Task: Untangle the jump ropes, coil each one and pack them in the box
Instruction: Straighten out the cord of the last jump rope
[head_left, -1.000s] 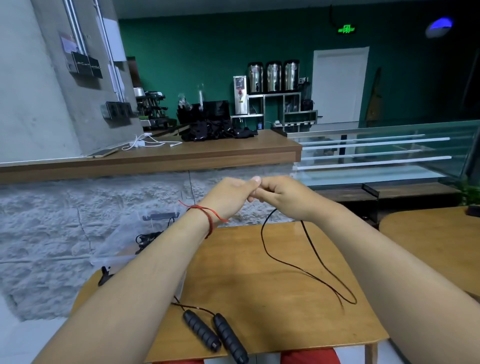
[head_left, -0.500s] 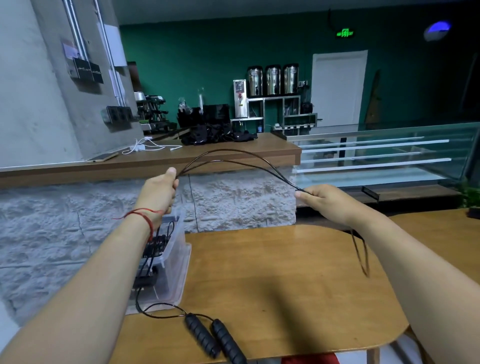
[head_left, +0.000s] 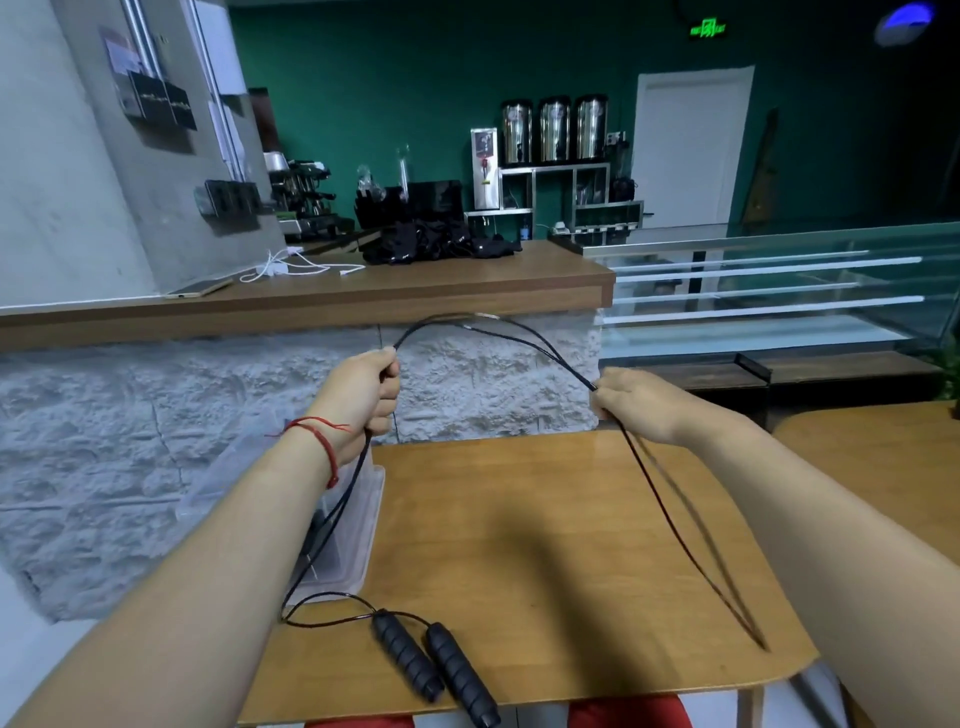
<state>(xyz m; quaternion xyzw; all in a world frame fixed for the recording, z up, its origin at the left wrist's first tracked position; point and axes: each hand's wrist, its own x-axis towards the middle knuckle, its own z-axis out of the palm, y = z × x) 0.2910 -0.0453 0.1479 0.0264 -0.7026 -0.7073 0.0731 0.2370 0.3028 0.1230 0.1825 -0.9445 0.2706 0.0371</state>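
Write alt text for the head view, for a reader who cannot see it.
The left hand and right hand hold a doubled black jump rope arched above a wooden table. Its two handles lie side by side near the front edge; a clear plastic box sits at left.

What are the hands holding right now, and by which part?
Both hold the jump-rope cord, not its handles: left hand grips doubled strands, right hand pinches them, cord arching between. Handles lie on the table.

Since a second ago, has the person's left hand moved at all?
Yes. The left hand moved left, away from the right hand it was touching, to the vertical wall seam under the counter, gripping the jump rope.
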